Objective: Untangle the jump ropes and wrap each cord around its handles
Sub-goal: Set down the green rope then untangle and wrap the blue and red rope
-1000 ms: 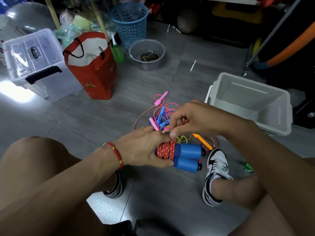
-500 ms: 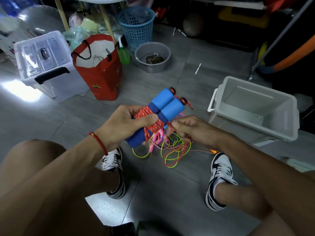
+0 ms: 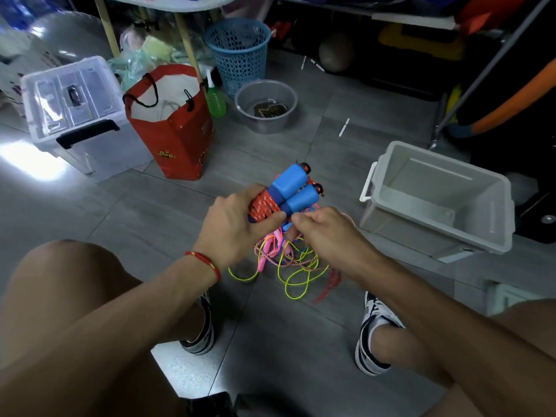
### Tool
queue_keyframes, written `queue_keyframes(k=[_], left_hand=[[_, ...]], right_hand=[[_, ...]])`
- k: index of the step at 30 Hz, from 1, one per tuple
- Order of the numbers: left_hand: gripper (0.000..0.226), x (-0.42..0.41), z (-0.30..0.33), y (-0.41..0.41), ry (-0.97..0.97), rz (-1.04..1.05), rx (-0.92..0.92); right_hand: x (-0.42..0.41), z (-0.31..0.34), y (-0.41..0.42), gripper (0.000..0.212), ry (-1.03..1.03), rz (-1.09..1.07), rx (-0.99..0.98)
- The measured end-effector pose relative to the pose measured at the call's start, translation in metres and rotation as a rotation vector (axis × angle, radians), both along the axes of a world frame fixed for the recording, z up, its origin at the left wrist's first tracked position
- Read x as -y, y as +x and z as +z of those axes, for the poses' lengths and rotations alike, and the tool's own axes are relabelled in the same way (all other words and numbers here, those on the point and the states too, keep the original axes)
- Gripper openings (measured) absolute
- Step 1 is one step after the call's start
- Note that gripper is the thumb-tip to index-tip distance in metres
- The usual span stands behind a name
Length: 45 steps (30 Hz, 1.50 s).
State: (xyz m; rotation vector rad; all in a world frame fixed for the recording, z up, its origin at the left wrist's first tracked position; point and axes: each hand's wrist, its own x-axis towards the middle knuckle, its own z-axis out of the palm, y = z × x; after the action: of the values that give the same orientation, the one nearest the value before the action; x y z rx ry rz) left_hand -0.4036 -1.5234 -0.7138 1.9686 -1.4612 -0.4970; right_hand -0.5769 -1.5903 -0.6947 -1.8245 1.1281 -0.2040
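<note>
Gripping the paired blue handles (image 3: pixel 293 189) at their near end, the left hand (image 3: pixel 237 227) has its fingers curled round the red-and-white cord (image 3: pixel 264 206) already wound about them, thumb pressed on the coils. The handles' long axis runs away from the person and up to the right, their capped ends pointing toward the grey tub (image 3: pixel 436 200). The right hand (image 3: pixel 328 236) sits just beside the left, touching or nearly touching it, fingers curled in a pinch at the coils' lower edge; what it pinches looks like the cord's loose end, though the fingertips hide it. That hand is nearer the free cord, so my guess is that tucking or a last turn falls to it while the left steadies the bundle. Below both hands, on the floor between the two shoes, lies the tangle of remaining ropes (image 3: pixel 288 260): yellow-green, pink, blue and twisted red-white loops, not yet sorted. Farther off stand a red bag (image 3: pixel 177 136), a clear lidded box (image 3: pixel 75 115) and a blue basket (image 3: pixel 239 52).
</note>
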Motion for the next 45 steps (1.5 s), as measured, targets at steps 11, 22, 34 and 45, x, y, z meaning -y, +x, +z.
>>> queue_keyframes(k=[11, 22, 34, 45], left_hand=[[0.05, -0.001, 0.003, -0.026, -0.191, -0.216, -0.045], [0.034, -0.003, 0.023, 0.0, 0.279, -0.219, -1.127], [0.033, 0.027, -0.003, 0.009, 0.183, 0.19, -0.445], [0.051, 0.007, -0.008, -0.023, -0.161, -0.017, 0.276]], right_hand=[[0.008, 0.001, 0.002, 0.066, -0.041, -0.289, 0.154], [0.025, -0.009, -0.008, 0.066, -0.117, 0.189, 0.198], [0.015, 0.0, 0.006, 0.032, -0.251, 0.044, -0.182], [0.005, -0.004, 0.015, 0.063, -0.122, -0.212, 0.099]])
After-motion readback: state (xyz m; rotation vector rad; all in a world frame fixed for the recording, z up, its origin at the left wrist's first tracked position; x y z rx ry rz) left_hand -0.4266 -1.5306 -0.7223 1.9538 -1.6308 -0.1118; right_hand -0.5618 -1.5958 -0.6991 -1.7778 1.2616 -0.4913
